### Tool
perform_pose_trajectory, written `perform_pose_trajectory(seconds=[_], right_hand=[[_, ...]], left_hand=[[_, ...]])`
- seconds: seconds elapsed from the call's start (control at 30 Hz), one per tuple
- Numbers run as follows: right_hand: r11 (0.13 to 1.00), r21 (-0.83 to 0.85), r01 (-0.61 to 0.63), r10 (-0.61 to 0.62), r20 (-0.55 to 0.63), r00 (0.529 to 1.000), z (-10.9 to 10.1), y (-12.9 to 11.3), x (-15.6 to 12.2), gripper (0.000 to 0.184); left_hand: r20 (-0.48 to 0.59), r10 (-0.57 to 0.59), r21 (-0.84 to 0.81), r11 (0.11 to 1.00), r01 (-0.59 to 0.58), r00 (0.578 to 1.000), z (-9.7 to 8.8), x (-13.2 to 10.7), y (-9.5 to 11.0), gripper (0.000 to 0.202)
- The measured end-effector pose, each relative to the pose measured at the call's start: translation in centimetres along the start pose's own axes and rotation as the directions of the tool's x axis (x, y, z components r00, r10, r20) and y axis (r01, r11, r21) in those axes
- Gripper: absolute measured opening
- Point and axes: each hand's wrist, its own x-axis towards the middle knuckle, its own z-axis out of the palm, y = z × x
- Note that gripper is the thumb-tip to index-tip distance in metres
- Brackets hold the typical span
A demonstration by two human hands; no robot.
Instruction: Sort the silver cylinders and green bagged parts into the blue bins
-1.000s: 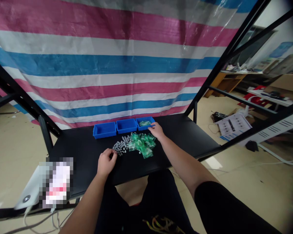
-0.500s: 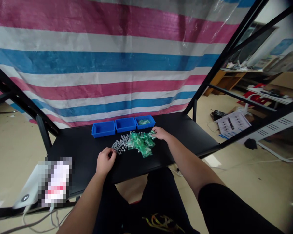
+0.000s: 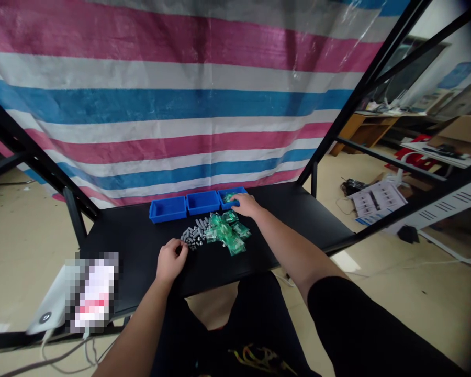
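Three small blue bins stand in a row at the back of the black table. My right hand reaches over the right blue bin, which holds green parts; its fingers curl down, and I cannot make out whether they hold one. My left hand rests closed on the table beside a pile of small grey cylinders. A heap of green packets lies just right of the grey pile. The middle blue bin and left blue bin look empty.
A striped pink, blue and white tarp hangs behind the table. Black rack posts frame both sides. A white device with cables lies at lower left. Papers and boxes sit on the floor at right.
My right hand dipped to the green heap, then moved back up over the right blue bin. My left hand has stayed by the grey cylinders.
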Motion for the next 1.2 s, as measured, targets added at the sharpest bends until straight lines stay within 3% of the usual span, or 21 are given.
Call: perform_pose_trajectory(seconds=[0.17, 0.27, 0.37, 0.43, 0.53, 0.67, 0.77, 0.9, 1.0, 1.1, 1.2], right_hand=[[0.991, 0.035, 0.126, -0.129, 0.099, 0.987, 0.5, 0.0, -1.9, 0.031], [0.977, 0.067, 0.204, -0.215, 0.244, 0.946, 0.7, 0.4, -2.9, 0.05], [0.97, 0.07, 0.232, -0.242, 0.309, 0.92, 0.8, 0.6, -3.7, 0.057], [0.968, 0.082, 0.235, -0.249, 0.29, 0.924, 0.8, 0.4, -4.0, 0.051], [0.961, 0.163, 0.224, -0.247, 0.143, 0.958, 0.6, -0.2, -4.0, 0.034], [0.93, 0.365, 0.043, -0.013, -0.084, 0.996, 0.5, -0.6, -2.4, 0.028], [0.887, 0.438, -0.148, 0.221, -0.122, 0.968, 0.6, -0.1, -0.5, 0.036], [0.918, 0.189, -0.348, 0.373, -0.116, 0.921, 0.2, 0.5, 1.0, 0.054], [0.969, -0.029, -0.245, 0.239, -0.134, 0.962, 0.2, 0.2, 1.2, 0.047], [0.982, -0.165, -0.094, 0.1, 0.031, 0.995, 0.6, -0.5, 1.3, 0.031], [0.973, -0.221, -0.063, 0.104, 0.177, 0.979, 0.9, -1.1, 1.4, 0.033]], left_hand=[[0.005, -0.012, -0.002, 1.0, 0.012, 1.0, 0.0, 0.0, 0.1, 0.025], [0.014, -0.008, -0.002, 1.0, 0.008, 1.0, 0.0, 0.1, 0.1, 0.026], [0.011, -0.003, 0.002, 1.0, 0.003, 1.0, 0.0, 0.0, 0.1, 0.027], [0.007, 0.0, -0.001, 1.0, 0.0, 1.0, -0.1, 0.0, 0.1, 0.026], [0.008, -0.005, -0.004, 1.0, 0.005, 1.0, -0.1, 0.0, 0.1, 0.026], [0.012, -0.01, 0.006, 1.0, 0.009, 1.0, 0.0, 0.0, 0.1, 0.025], [0.001, -0.007, 0.005, 1.0, 0.007, 1.0, 0.0, 0.0, 0.1, 0.024], [0.0, -0.004, -0.009, 1.0, 0.004, 1.0, -0.1, 0.0, 0.1, 0.025], [0.011, -0.008, 0.0, 1.0, 0.008, 1.0, -0.1, 0.0, 0.1, 0.026], [0.012, -0.009, -0.001, 1.0, 0.009, 1.0, -0.1, 0.0, 0.1, 0.025], [0.008, -0.005, -0.008, 1.0, 0.005, 1.0, -0.1, 0.0, 0.1, 0.025]])
